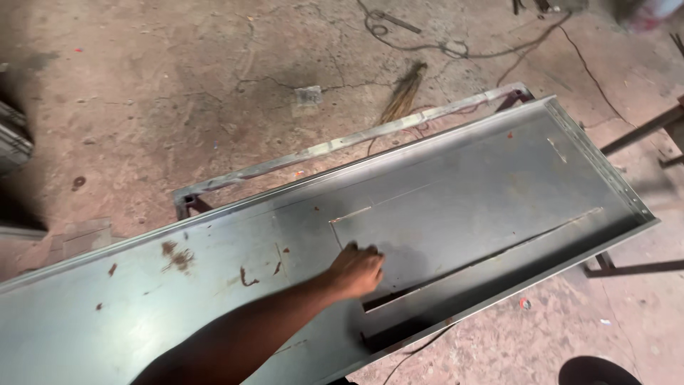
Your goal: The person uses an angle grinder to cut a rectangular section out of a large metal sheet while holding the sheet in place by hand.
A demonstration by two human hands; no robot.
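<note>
The cracked, stained grey concrete floor [178, 93] filled the scene under dim, even light. A tangled dark cable [456, 50] ran across it near the top, beside a bundle of thin yellowish rods [402, 93]. A long grey steel angle frame [342, 142] stood behind, with dark metal bars [641, 132] at right and corrugated sheeting [13, 142] at left.

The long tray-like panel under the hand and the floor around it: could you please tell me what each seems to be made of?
The panel looks like bare sheet steel: dull grey sheen, folded-up edges, rust-brown spots and cut slots. The hand rests on it; which hand it is cannot be told. The floor looks like rough, dusty concrete, with branching cracks.
</note>
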